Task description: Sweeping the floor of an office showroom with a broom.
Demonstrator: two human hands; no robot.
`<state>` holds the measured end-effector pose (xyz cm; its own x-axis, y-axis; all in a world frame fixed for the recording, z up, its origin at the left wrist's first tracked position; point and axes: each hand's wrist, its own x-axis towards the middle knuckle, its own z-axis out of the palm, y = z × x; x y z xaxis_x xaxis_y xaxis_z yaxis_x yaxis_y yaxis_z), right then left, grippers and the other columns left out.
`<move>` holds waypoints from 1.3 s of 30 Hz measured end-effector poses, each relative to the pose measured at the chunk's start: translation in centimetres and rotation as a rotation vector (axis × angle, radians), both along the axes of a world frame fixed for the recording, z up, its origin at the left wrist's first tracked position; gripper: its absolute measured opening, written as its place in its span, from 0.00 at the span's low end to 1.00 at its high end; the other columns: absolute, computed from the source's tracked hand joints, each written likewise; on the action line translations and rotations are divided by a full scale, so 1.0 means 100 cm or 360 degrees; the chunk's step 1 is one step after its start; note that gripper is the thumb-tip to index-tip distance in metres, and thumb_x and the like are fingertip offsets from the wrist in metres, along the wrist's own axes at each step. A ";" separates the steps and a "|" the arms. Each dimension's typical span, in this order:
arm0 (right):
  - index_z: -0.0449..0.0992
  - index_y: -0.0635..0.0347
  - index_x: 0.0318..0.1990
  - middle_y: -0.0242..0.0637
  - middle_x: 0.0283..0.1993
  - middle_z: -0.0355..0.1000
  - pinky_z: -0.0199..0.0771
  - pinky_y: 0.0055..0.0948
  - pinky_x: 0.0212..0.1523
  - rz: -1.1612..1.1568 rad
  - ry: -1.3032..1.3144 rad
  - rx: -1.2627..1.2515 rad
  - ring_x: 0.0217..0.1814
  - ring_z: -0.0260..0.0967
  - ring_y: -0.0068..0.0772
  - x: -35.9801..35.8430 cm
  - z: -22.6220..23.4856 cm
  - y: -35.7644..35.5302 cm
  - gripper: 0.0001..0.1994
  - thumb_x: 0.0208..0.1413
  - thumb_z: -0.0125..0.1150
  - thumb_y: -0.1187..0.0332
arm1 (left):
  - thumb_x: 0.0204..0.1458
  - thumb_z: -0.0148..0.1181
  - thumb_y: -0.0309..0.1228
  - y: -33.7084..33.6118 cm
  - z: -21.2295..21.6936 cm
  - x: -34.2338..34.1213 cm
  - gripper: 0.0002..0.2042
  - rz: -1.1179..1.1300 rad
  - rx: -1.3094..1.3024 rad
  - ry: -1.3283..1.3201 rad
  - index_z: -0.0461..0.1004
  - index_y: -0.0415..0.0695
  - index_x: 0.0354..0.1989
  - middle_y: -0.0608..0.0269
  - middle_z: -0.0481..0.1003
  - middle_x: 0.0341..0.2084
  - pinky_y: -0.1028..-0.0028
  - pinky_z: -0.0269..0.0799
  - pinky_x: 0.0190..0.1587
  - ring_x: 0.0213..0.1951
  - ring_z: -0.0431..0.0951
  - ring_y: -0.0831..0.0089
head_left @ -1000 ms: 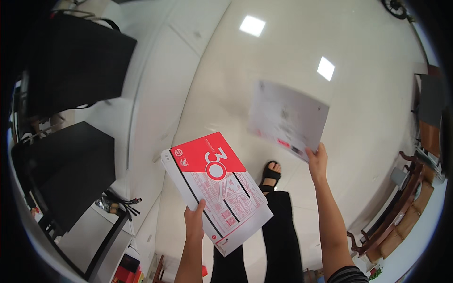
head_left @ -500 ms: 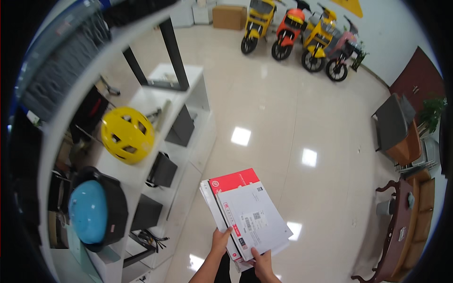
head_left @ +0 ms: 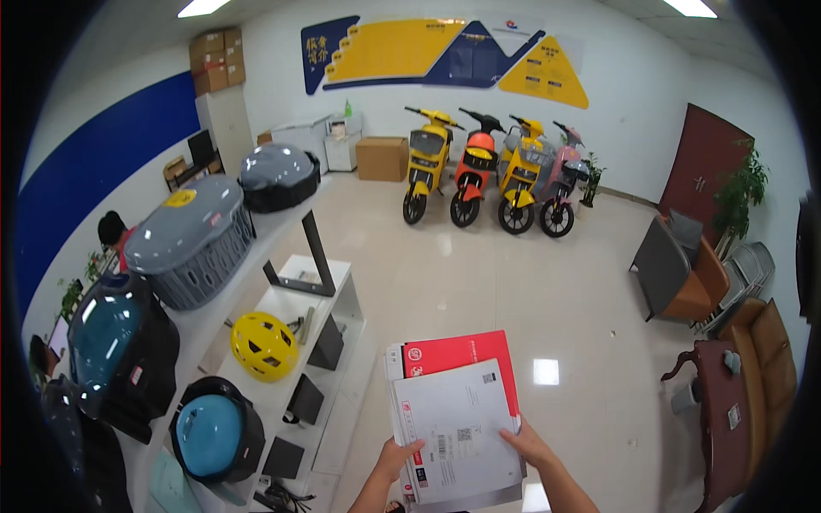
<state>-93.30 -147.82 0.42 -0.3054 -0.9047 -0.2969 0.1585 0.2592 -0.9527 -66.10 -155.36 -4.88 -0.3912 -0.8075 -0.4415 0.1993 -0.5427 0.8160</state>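
Note:
A stack of flat cardboard courier envelopes is held out in front of me, low in the picture. On top lies a white envelope with a printed label and square codes; under it a red and white envelope sticks out at the far and right sides. My left hand grips the stack's left edge, thumb on top and fingers hidden beneath. At the right edge my right hand does the same, its thumb resting on the white envelope. How many envelopes lie below is hidden.
To my left, a white shelf unit carries a yellow helmet, a blue-lidded black box and grey cases. Scooters line the far wall. Right are an armchair, a dark red table and a brown sofa.
The view has tilted up, bringing the wall and upper shelf in. My right hand has shifted from the stack's near edge to its right edge. The stack is turned straighter.

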 end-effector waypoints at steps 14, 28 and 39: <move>0.55 0.63 0.53 0.41 0.48 0.62 0.59 0.39 0.51 0.0111 -0.0614 0.0205 0.51 0.60 0.39 -0.016 -0.034 0.061 0.32 0.37 0.63 0.75 | 0.44 0.58 0.32 0.030 -0.012 -0.037 0.27 -0.0246 -0.0122 -0.0023 0.56 0.36 0.52 0.56 0.66 0.44 0.73 0.61 0.49 0.47 0.66 0.71; 0.56 0.65 0.52 0.41 0.49 0.62 0.57 0.36 0.53 0.0184 -0.0390 0.0104 0.51 0.60 0.37 -0.027 -0.049 0.037 0.28 0.41 0.59 0.76 | 0.43 0.59 0.31 0.030 -0.024 -0.050 0.27 0.0051 -0.0157 -0.0109 0.57 0.36 0.51 0.55 0.68 0.41 0.73 0.65 0.46 0.42 0.70 0.70; 0.69 0.71 0.36 0.40 0.32 0.70 0.68 0.25 0.35 0.0354 -0.0355 -0.0100 0.31 0.68 0.31 0.034 0.059 -0.050 0.16 0.34 0.57 0.77 | 0.46 0.56 0.35 -0.014 0.076 0.033 0.29 0.0192 -0.0142 0.0277 0.52 0.39 0.54 0.54 0.64 0.47 0.72 0.64 0.47 0.46 0.67 0.70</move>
<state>-89.93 -152.84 6.35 -0.0320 -0.9607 -0.2757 0.3112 0.2525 -0.9162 -62.78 -156.75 2.75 -0.3534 -0.8858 -0.3007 0.4005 -0.4338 0.8071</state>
